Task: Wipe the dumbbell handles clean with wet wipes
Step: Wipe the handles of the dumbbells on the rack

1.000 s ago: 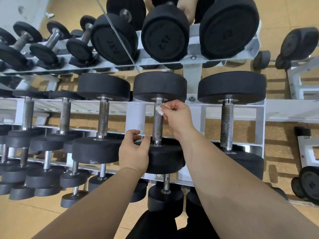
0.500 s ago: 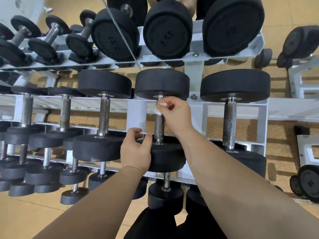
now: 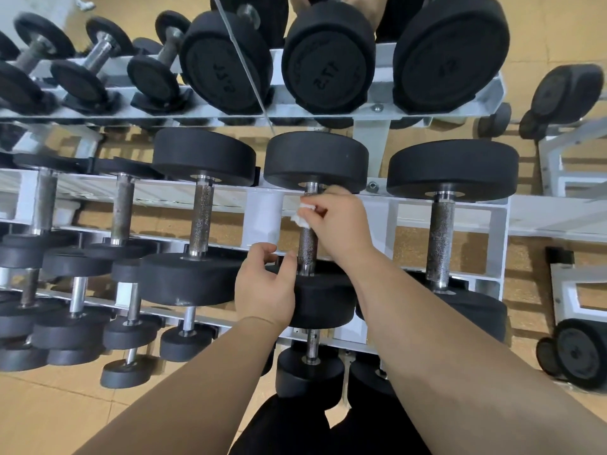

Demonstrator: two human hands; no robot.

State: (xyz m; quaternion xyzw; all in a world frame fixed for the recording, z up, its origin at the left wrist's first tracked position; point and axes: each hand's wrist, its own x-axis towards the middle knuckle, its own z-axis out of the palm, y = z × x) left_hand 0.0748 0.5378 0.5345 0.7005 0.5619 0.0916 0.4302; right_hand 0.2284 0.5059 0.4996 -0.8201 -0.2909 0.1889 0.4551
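A black dumbbell with a knurled steel handle (image 3: 307,246) lies on the middle shelf of the white rack (image 3: 264,213). My right hand (image 3: 338,221) pinches a small white wet wipe (image 3: 303,216) against the upper part of that handle, just below the far weight head (image 3: 315,159). My left hand (image 3: 264,287) rests on the near weight head (image 3: 323,300) of the same dumbbell, fingers curled over its top edge beside the handle.
Neighbouring dumbbells lie on the same shelf at left (image 3: 203,218) and right (image 3: 441,238). Larger dumbbells (image 3: 325,60) fill the top shelf, smaller ones (image 3: 75,290) the lower left. A mirror edge (image 3: 243,57) runs diagonally at top. Another rack (image 3: 568,290) stands at right on the tan floor.
My right hand with the wipe has slid up the handle toward the far weight head. My left hand stays on the near head.
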